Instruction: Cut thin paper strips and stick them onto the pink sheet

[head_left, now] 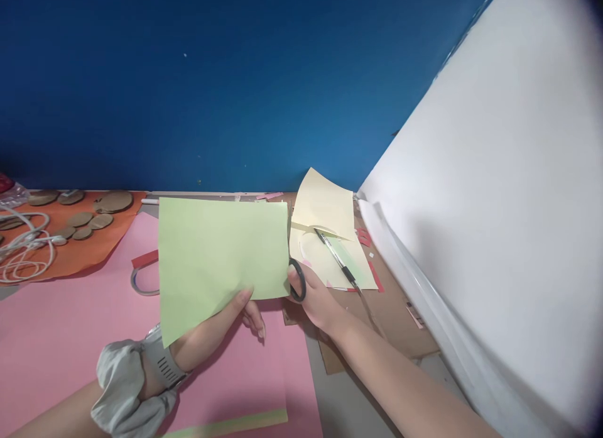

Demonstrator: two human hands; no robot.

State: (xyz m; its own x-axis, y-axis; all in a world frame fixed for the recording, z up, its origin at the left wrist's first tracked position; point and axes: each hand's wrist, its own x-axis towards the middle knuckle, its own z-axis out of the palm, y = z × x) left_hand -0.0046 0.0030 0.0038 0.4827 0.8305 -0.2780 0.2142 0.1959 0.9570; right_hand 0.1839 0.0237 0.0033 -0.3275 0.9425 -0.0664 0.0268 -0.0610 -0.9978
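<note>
My left hand [226, 328] holds a light green sheet of paper [217, 259] upright by its lower edge, thumb behind and fingers curled under. A grey scrunchie and a watch sit on that wrist. My right hand [315, 300] is at the sheet's right edge with its thumb through the black handle of a pair of scissors [298, 279]. The blades are hidden behind the green sheet.
A large pink sheet [70, 325] covers the table. Cream paper pieces [325, 230] with a pen [336, 259] lie on brown cardboard [396, 306]. Orange paper with cardboard discs [94, 221] and a white cable [23, 249] lies left. A tape roll [141, 284] and a big white board [494, 205] are nearby.
</note>
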